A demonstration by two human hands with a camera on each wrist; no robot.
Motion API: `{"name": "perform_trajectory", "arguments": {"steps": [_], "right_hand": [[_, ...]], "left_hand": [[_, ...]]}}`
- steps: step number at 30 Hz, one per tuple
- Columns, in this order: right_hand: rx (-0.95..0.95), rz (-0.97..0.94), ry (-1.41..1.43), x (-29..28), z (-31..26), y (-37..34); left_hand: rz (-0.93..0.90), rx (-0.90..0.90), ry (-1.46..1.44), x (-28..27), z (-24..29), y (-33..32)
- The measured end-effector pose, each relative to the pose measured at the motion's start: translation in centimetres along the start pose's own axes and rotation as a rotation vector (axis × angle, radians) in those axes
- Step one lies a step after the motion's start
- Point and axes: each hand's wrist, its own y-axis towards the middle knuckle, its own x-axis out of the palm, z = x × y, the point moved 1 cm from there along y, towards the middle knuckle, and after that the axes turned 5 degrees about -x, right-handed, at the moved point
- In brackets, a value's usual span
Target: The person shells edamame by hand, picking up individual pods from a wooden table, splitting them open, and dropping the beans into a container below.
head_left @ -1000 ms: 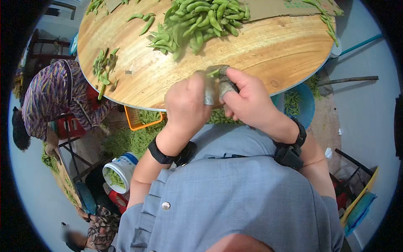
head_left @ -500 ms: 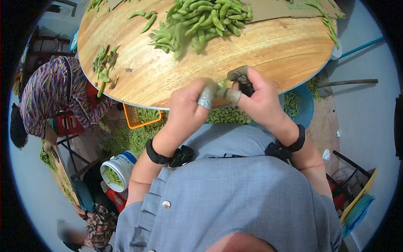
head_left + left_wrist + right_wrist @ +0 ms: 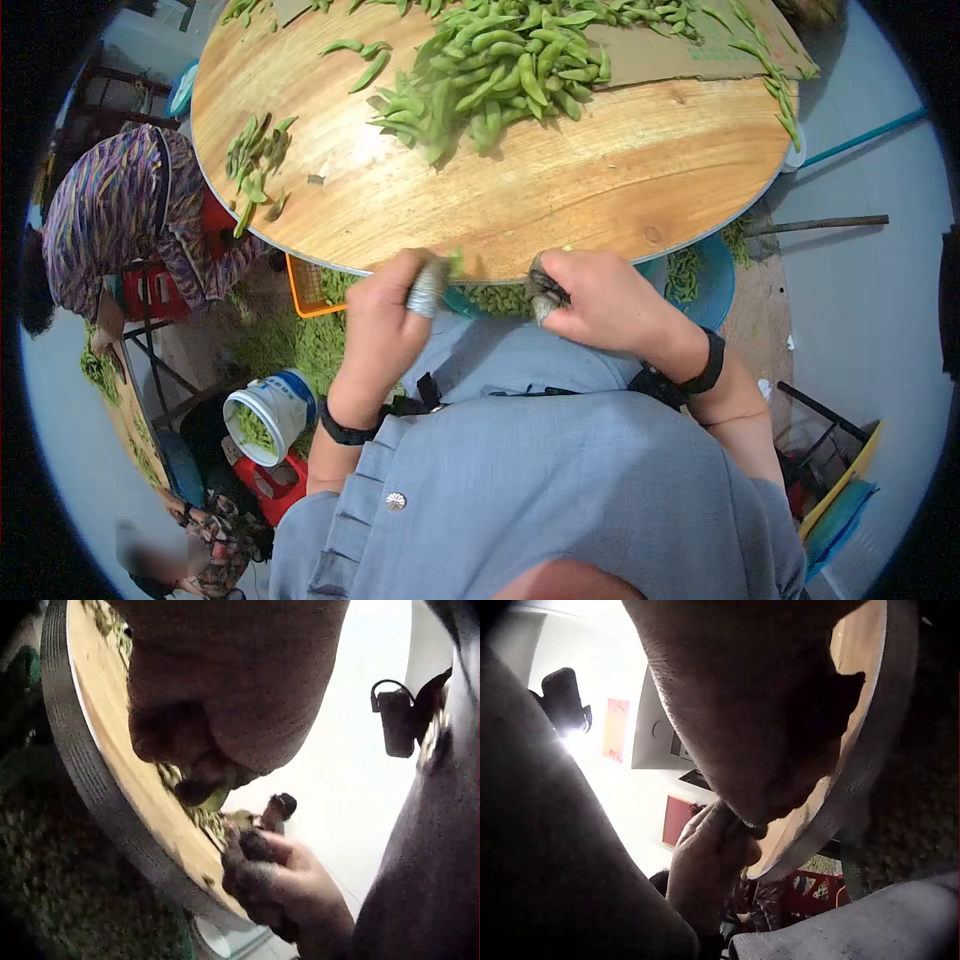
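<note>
My left hand [image 3: 385, 320], silver tape round its thumb, pinches a green soybean pod [image 3: 457, 262] just off the table's near edge. In the left wrist view, part of this pod [image 3: 216, 799] shows beneath the darkened fingertips. My right hand [image 3: 605, 300] is a short way to the right, its dark-wrapped fingers curled in. A small pale green piece of pod [image 3: 567, 247] peeks out above these fingers; the rest of it is hidden. Beyond the hands, a heap of soybean pods [image 3: 500, 75] lies on the round wooden table [image 3: 590, 180].
Below the table edge are a basin of shelled beans [image 3: 495, 298], an orange basket [image 3: 305, 285] and a blue tub [image 3: 715, 280]. A white bucket [image 3: 265, 425] stands at left, near more pods on the floor. Two other people work at left. Cardboard [image 3: 660, 60] lies on the table.
My hands were together over the table's near edge; now they are apart and closer to my body, the left hand shifted left. More of the table's far side shows.
</note>
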Motion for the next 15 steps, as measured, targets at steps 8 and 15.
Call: {"name": "perform_trajectory", "arguments": {"steps": [8, 15], "right_hand": [[0.214, 0.222, 0.041, -2.2, 1.2, 4.0], [0.140, 0.091, 0.367, 0.2, -0.3, 4.7]], "left_hand": [[-0.044, -0.385, -0.454, -0.1, -1.3, -0.3], [-0.077, -0.250, -0.554, 1.5, -0.3, 0.9]]}}
